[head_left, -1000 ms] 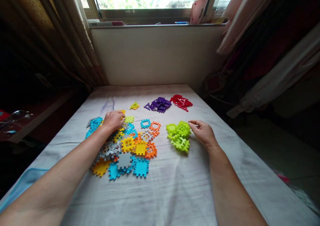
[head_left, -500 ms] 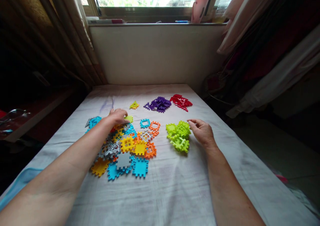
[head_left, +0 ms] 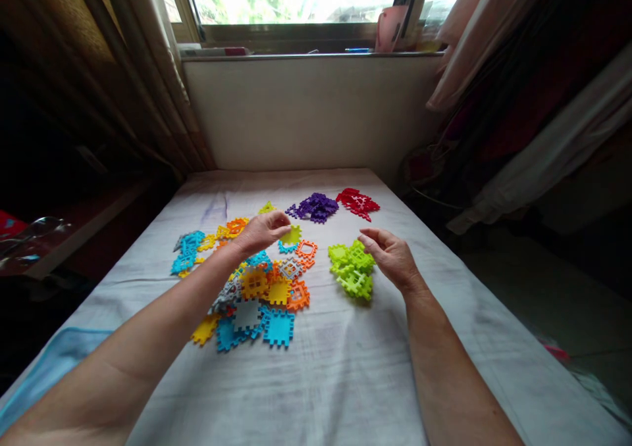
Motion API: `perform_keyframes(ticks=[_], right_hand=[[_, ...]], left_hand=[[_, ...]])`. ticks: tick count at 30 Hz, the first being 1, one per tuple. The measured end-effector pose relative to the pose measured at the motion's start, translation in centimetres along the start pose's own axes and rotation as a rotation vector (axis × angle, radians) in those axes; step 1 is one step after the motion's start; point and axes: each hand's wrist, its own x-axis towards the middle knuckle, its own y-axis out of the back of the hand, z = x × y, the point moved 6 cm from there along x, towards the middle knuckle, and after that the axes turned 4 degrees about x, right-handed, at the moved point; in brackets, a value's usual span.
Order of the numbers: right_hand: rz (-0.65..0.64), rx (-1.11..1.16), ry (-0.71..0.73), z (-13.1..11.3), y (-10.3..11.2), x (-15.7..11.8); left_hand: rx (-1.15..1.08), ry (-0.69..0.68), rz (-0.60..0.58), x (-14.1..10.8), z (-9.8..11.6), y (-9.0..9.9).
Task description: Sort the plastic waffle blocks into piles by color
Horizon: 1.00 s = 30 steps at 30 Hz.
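Note:
My left hand [head_left: 267,231] pinches a lime-green interlocking tile [head_left: 291,235] and holds it over a blue frame tile [head_left: 288,247]. Beneath my left forearm spreads a mixed heap of notched plastic tiles in blue, yellow, grey and orange; a yellow tile [head_left: 279,291] and a light blue tile [head_left: 279,328] lie at its near right. My right hand [head_left: 391,256] hovers at the upper right of a pile of lime-green tiles [head_left: 356,281], thumb and fingers close together. Whether anything is between those fingertips I cannot make out.
Purple tiles [head_left: 316,206] and red tiles [head_left: 359,202] lie in piles toward the far edge. A small yellow-green piece [head_left: 267,207] is left of them. Beyond the sheet-covered surface [head_left: 336,380] are a wall and a window sill with a pink cup [head_left: 390,29].
My left hand has lifted the lime-green tile from the mixed heap and carried it to the right. My right hand has shifted slightly left over the green pile.

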Motion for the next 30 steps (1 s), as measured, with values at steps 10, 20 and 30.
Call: perform_keyframes(ticks=[10,20,30], right_hand=[[-0.276,0.23,-0.077,-2.4,-3.9,-1.4],[-0.156,0.098,-0.178,1.0,0.7,-0.2],[-0.193,0.031,-0.281,2.8,0.8,-0.3]], left_hand=[[-0.443,-0.094,-0.186,-0.5,5.6,-6.9],[0.633,0.254,0.135,3.4,-5.7,1.4],[0.8,0.467,0.084,6.1,-10.5,2.7]])
